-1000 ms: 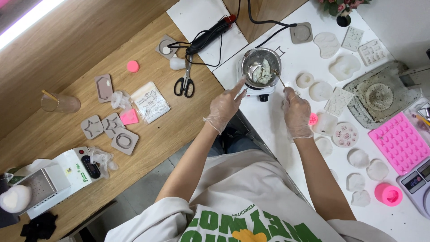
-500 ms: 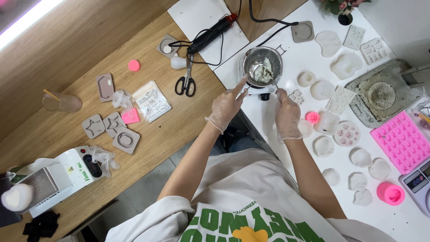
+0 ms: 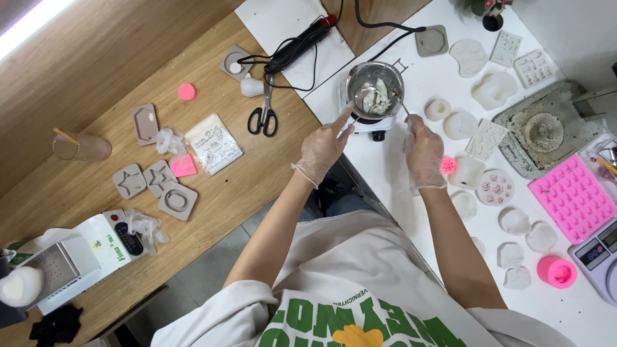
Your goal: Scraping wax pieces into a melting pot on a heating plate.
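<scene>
A small metal pot [image 3: 375,87] with white wax lumps sits on a little white hot plate [image 3: 369,123] at the white table's edge. My gloved left hand [image 3: 323,149] pinches a metal spoon [image 3: 357,103] whose bowl rests inside the pot. My gloved right hand [image 3: 425,154] grips a thin metal stick [image 3: 401,104] that reaches into the pot from the right. Both hands are just in front of the pot.
Black scissors [image 3: 263,115] and a black corded tool [image 3: 297,44] lie left of the pot. White silicone moulds [image 3: 493,89], a pink mould tray [image 3: 574,198], a scale [image 3: 602,254] and a dirty metal tray [image 3: 543,132] fill the white table. Grey moulds [image 3: 154,183] lie on the wooden table.
My right hand drew back toward the hot plate's right side, then moved right again and now holds the stick in the pot. My left hand stayed at the spoon.
</scene>
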